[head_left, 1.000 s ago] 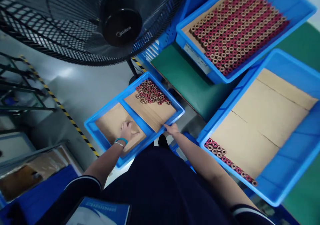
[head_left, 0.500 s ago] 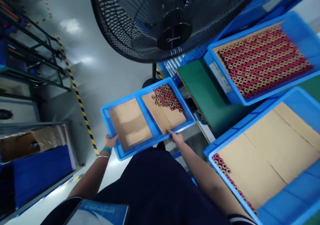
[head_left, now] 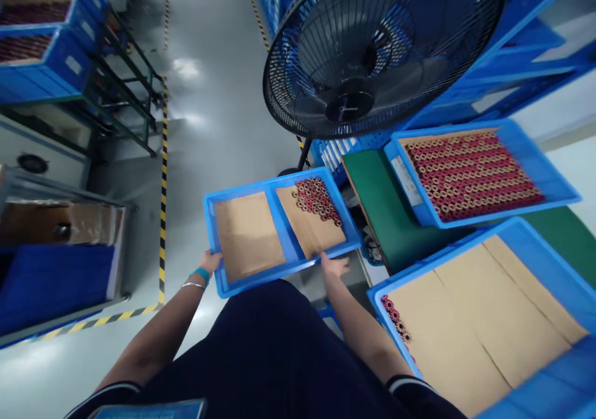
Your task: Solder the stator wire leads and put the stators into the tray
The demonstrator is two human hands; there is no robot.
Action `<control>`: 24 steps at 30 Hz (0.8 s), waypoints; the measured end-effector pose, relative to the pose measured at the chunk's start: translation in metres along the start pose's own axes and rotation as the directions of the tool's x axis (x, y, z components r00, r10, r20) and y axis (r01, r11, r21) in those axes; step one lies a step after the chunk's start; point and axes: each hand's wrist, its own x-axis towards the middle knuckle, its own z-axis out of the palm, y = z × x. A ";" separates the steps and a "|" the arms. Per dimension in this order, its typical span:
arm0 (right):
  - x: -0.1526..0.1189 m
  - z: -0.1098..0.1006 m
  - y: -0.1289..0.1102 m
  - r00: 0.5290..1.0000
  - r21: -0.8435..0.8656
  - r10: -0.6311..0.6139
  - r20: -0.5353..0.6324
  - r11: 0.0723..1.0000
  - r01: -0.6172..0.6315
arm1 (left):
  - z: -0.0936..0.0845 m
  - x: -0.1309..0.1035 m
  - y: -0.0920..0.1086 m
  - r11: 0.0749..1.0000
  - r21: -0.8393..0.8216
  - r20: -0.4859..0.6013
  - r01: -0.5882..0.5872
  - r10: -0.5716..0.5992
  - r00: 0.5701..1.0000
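A shallow blue tray (head_left: 288, 233) with two compartments is in front of my body, above the floor. Brown cardboard (head_left: 249, 236) lines its left half; small red and tan ring-shaped parts (head_left: 319, 198) cluster at the far side of the right half, on cardboard. At the tray's left edge, my left hand (head_left: 210, 261) is closed on the rim, fingers partly hidden. My right hand (head_left: 333, 267) is at the near right rim, one digit touching it and the other fingers stretched out to the right, slightly blurred.
A black fan (head_left: 349, 102) stands just beyond the tray. To the right, a green bench (head_left: 386, 208) bears a blue bin (head_left: 419, 205) full of rows of parts and a cardboard-lined bin (head_left: 465, 301) with a few. Carts (head_left: 121, 239) stand left beyond striped floor tape (head_left: 162, 220).
My view has turned, so the fan appears further right and more shelving shows at left. My right hand's fingers have spread away from the tray rim; my left hand keeps its hold.
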 end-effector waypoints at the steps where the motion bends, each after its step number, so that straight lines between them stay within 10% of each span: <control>1: -0.006 -0.001 0.001 0.996 -0.054 -0.076 -0.044 0.996 0.073 | 0.000 -0.004 -0.004 1.000 -0.012 -0.001 0.002 -0.002 1.000; 4: -0.021 0.004 -0.005 0.895 -0.370 -0.410 0.178 0.815 0.447 | -0.001 -0.013 -0.013 1.000 -0.030 0.000 0.006 -0.006 1.000; 7: -0.024 0.024 -0.027 0.734 -0.464 -0.426 0.529 0.578 0.671 | -0.003 -0.020 -0.018 0.999 -0.032 0.013 0.020 -0.020 1.000; 20: -0.058 0.063 -0.049 0.716 -0.414 -0.441 0.541 0.602 0.683 | -0.018 -0.073 -0.056 0.988 -0.121 0.126 0.097 -0.081 0.989; 24: -0.068 0.086 -0.062 0.794 -0.425 -0.352 0.496 0.699 0.575 | -0.026 -0.081 -0.061 0.987 -0.107 0.166 0.121 -0.102 0.981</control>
